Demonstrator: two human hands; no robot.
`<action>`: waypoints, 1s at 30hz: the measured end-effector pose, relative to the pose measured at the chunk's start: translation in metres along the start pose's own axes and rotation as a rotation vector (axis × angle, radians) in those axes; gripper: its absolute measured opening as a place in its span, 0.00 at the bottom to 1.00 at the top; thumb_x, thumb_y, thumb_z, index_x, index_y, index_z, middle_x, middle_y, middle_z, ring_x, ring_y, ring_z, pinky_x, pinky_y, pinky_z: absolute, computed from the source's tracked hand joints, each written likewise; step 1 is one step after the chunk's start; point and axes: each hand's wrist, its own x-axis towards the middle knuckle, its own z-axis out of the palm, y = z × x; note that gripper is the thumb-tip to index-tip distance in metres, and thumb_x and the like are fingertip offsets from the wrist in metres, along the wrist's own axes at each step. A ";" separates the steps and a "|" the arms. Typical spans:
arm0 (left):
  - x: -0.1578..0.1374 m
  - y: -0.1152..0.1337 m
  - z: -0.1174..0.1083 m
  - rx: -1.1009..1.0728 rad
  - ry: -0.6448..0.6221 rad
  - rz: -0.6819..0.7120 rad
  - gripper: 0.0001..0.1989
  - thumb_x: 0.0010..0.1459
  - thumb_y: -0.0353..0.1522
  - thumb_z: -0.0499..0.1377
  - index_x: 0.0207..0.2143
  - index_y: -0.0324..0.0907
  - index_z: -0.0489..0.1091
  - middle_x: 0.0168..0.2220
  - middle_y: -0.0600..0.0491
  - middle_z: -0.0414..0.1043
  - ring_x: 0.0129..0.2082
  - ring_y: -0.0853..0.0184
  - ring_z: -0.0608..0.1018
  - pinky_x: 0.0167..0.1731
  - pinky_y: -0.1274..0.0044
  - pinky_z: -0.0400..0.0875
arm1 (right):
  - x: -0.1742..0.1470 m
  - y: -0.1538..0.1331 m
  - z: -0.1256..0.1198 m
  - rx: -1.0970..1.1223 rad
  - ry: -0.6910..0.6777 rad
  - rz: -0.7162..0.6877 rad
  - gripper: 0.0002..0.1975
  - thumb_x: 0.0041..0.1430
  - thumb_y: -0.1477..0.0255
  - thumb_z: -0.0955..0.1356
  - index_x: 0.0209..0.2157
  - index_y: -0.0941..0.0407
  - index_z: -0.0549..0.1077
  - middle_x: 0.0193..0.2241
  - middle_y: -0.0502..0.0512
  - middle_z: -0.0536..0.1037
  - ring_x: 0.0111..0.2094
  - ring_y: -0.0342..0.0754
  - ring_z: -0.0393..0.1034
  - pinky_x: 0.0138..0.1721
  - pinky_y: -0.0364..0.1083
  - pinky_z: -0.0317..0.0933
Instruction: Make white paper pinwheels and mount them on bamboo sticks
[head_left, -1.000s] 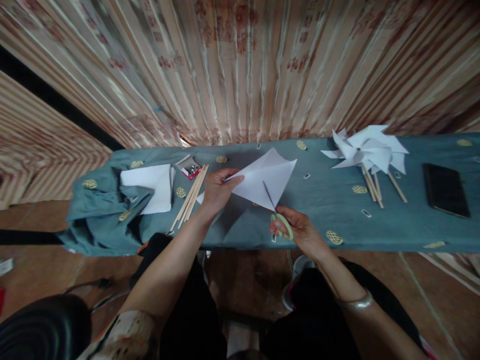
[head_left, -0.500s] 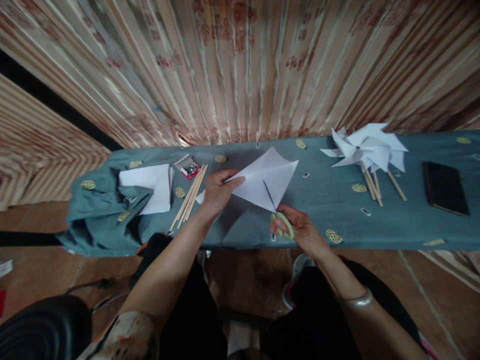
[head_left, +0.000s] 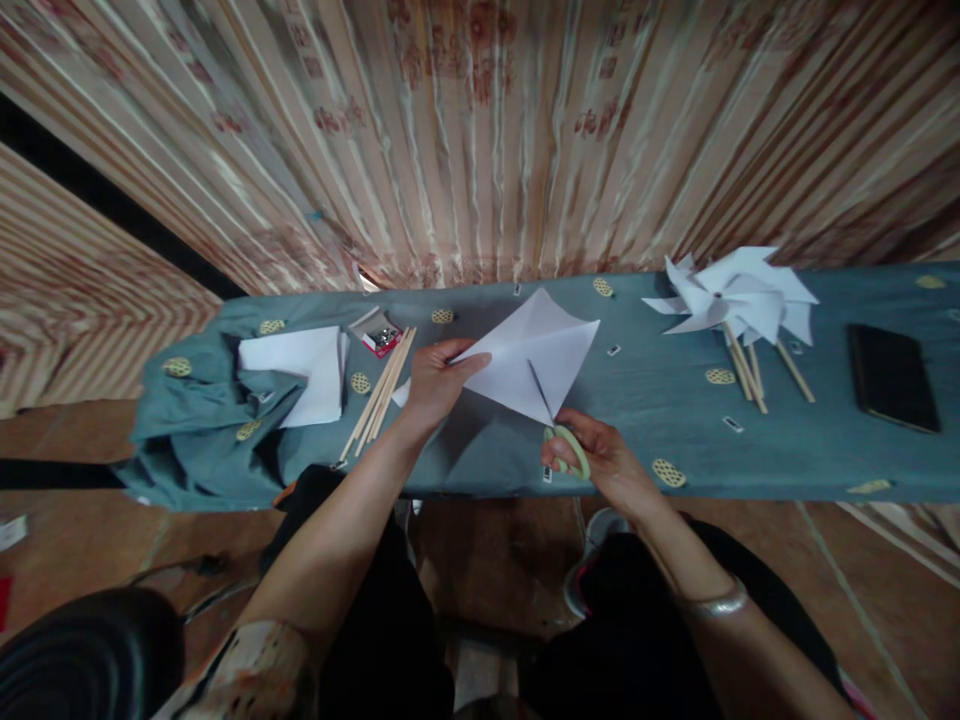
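Observation:
A white square sheet of paper (head_left: 517, 345) with fold creases is held above the table, one corner pointing at me. My left hand (head_left: 437, 383) is closed on its left corner, thumb on top. My right hand (head_left: 592, 452) grips the light green handles of a pair of scissors (head_left: 566, 447). One dark blade lies over the paper from the near corner toward its middle; the other blade is hidden beneath. Just left of my left hand lie several wooden sticks (head_left: 382, 392) and an open small box (head_left: 375, 333) of metal pins.
A stack of white paper (head_left: 322, 375) lies at the left, partly under the bunched tablecloth (head_left: 202, 420). Several paper pinwheels (head_left: 742, 293) on sticks lie at the right, beside a dark flat case (head_left: 892, 375). A pleated curtain (head_left: 480, 150) hangs behind the table.
The paper's far corner has risen very slightly. Both hands and the scissors keep almost the same position, and the whole view has shifted a little.

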 end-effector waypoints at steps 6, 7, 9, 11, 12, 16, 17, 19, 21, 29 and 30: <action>-0.002 0.000 0.001 -0.030 0.000 -0.014 0.14 0.44 0.37 0.70 0.32 0.39 0.80 0.28 0.53 0.79 0.28 0.65 0.78 0.33 0.73 0.71 | -0.001 0.003 -0.002 -0.023 -0.016 -0.015 0.33 0.41 0.47 0.77 0.41 0.55 0.72 0.24 0.50 0.77 0.24 0.44 0.70 0.26 0.43 0.63; -0.002 -0.001 0.001 -0.038 -0.002 -0.021 0.14 0.44 0.37 0.70 0.32 0.39 0.80 0.28 0.53 0.79 0.28 0.65 0.78 0.33 0.73 0.71 | -0.001 0.003 -0.002 -0.021 -0.013 -0.015 0.33 0.40 0.47 0.77 0.41 0.56 0.72 0.24 0.51 0.77 0.24 0.44 0.69 0.26 0.43 0.63; -0.001 -0.002 0.002 -0.059 -0.004 -0.034 0.14 0.43 0.37 0.70 0.33 0.39 0.80 0.28 0.52 0.79 0.27 0.65 0.77 0.33 0.73 0.71 | -0.001 0.003 -0.001 -0.022 -0.012 -0.024 0.34 0.39 0.46 0.77 0.40 0.56 0.72 0.25 0.51 0.78 0.24 0.43 0.69 0.25 0.43 0.62; 0.000 -0.003 0.002 -0.077 0.000 -0.042 0.15 0.43 0.37 0.70 0.33 0.39 0.80 0.28 0.53 0.79 0.27 0.65 0.77 0.32 0.73 0.71 | -0.001 0.003 -0.001 -0.034 -0.022 -0.031 0.33 0.40 0.46 0.77 0.40 0.55 0.72 0.26 0.52 0.78 0.24 0.43 0.70 0.25 0.43 0.63; 0.001 -0.003 0.002 -0.084 0.004 -0.043 0.15 0.42 0.37 0.71 0.33 0.39 0.80 0.27 0.53 0.79 0.26 0.65 0.77 0.31 0.73 0.70 | -0.001 0.003 -0.001 -0.041 -0.027 -0.033 0.32 0.41 0.46 0.77 0.40 0.55 0.72 0.26 0.52 0.78 0.24 0.43 0.70 0.25 0.43 0.63; 0.003 -0.001 0.001 -0.110 0.021 -0.038 0.14 0.41 0.37 0.71 0.32 0.39 0.80 0.27 0.53 0.79 0.25 0.66 0.76 0.28 0.74 0.70 | -0.002 0.005 -0.002 -0.036 -0.027 -0.029 0.31 0.43 0.47 0.76 0.41 0.55 0.71 0.25 0.51 0.78 0.25 0.44 0.70 0.26 0.43 0.64; 0.003 -0.001 0.001 -0.114 0.022 -0.036 0.14 0.41 0.36 0.71 0.32 0.39 0.80 0.27 0.53 0.79 0.24 0.66 0.76 0.28 0.75 0.70 | -0.002 0.006 -0.002 -0.032 -0.027 -0.026 0.31 0.43 0.47 0.76 0.41 0.55 0.71 0.25 0.51 0.78 0.25 0.44 0.70 0.26 0.43 0.63; 0.002 -0.001 0.001 -0.110 0.016 -0.035 0.14 0.41 0.36 0.71 0.32 0.39 0.80 0.27 0.52 0.79 0.25 0.66 0.76 0.28 0.75 0.70 | -0.002 0.006 -0.002 -0.027 -0.026 -0.021 0.31 0.43 0.48 0.77 0.40 0.55 0.70 0.25 0.51 0.77 0.25 0.44 0.70 0.26 0.43 0.63; 0.001 -0.002 0.002 -0.090 0.010 -0.036 0.14 0.42 0.37 0.71 0.32 0.39 0.80 0.27 0.52 0.79 0.26 0.66 0.77 0.28 0.75 0.70 | -0.002 0.005 -0.001 -0.023 -0.020 -0.018 0.32 0.42 0.47 0.77 0.40 0.55 0.70 0.25 0.51 0.77 0.24 0.44 0.70 0.26 0.43 0.63; -0.004 -0.001 0.004 0.023 0.001 -0.015 0.13 0.44 0.38 0.70 0.31 0.39 0.80 0.28 0.52 0.79 0.28 0.65 0.77 0.30 0.74 0.69 | -0.001 0.001 -0.001 -0.049 -0.030 -0.042 0.31 0.43 0.45 0.75 0.40 0.55 0.72 0.26 0.52 0.77 0.25 0.44 0.69 0.26 0.43 0.63; -0.004 -0.001 0.004 0.019 -0.002 -0.015 0.13 0.43 0.38 0.70 0.32 0.39 0.80 0.29 0.52 0.79 0.28 0.65 0.77 0.31 0.74 0.69 | -0.001 0.002 -0.001 -0.051 -0.032 -0.041 0.31 0.44 0.45 0.75 0.40 0.55 0.72 0.26 0.52 0.77 0.24 0.44 0.69 0.26 0.43 0.62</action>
